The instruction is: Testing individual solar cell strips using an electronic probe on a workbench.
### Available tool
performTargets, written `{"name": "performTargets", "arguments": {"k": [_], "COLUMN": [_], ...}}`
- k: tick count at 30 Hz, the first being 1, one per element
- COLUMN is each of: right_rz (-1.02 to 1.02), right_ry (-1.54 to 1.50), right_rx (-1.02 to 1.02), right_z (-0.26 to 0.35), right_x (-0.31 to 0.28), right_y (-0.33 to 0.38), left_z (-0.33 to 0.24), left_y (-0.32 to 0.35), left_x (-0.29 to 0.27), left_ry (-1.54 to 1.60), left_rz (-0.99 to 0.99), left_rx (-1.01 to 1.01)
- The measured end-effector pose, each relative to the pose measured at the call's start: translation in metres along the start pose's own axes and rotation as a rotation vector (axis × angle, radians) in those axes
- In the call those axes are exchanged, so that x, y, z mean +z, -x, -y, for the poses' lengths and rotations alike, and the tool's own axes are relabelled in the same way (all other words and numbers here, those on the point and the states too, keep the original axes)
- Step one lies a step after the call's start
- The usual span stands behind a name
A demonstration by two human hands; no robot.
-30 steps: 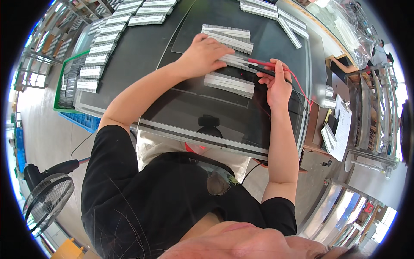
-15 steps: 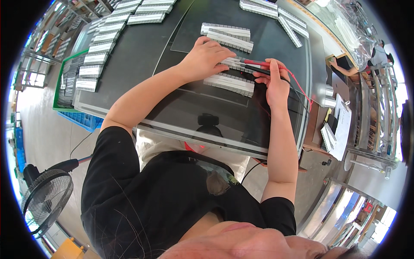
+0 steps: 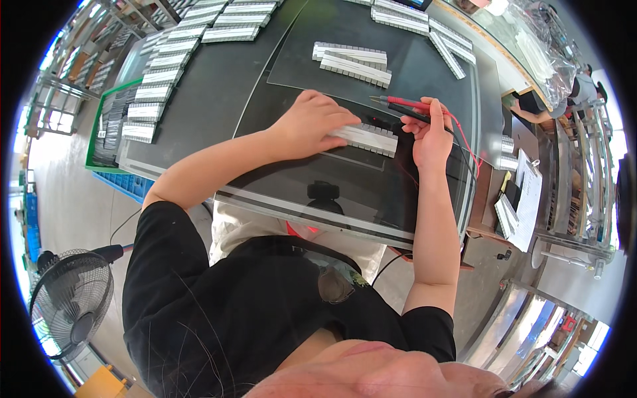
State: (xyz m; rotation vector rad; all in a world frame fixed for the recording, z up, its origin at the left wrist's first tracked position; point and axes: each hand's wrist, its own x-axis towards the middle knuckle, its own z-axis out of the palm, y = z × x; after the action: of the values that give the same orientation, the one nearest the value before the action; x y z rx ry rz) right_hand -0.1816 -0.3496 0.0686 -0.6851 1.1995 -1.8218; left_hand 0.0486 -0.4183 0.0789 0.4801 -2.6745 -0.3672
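- Two hands: my left hand has its fingers bent over the left end of a white, grey-edged slim strip, thumb at the near edge, gap no wider than the strip.
- It has come nearer to me in the last half second; the strip then lying just beyond this one has left that place, and I cannot tell where it went.
- Right of it, my right hand, fingertips pinched closed, holds a red pen-shaped probe and a black pen-shaped probe.
- Their tips now stand clear of the strip, so I judge contact broken.
- Surface, left to right: a long row of white strips, then a far pair of overlapping white strips on the dark glossy tabletop.
- Room: a black wire-caged fan near left, a green plastic crate beside the table, white paper sheets at right, then metal shelving.
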Motion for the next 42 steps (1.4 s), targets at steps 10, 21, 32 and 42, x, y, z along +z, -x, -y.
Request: {"name": "performTargets", "arguments": {"k": [10,21,32,42], "right_rz": [0.012,0.023,0.096,0.071], "right_ry": [0.032,0.033,0.212,0.217], "right_rx": [0.023,0.028,0.048,0.060], "right_z": [-0.001,-0.002,-0.003,-0.003], "right_x": [0.000,-0.001,0.005,0.005], "right_y": [0.001,0.000,0.003,0.002], "left_z": [0.077,0.084,0.040,0.036], "left_y": [-0.048,-0.050,-0.032,-0.033], "left_x": [0.008,0.011,0.018,0.014], "left_ry": [-0.252,-0.327,-0.089,-0.026], "left_rz": [-0.185,-0.228,-0.174,-0.093], "left_rx": [-0.041,0.082,0.017,-0.030]}}
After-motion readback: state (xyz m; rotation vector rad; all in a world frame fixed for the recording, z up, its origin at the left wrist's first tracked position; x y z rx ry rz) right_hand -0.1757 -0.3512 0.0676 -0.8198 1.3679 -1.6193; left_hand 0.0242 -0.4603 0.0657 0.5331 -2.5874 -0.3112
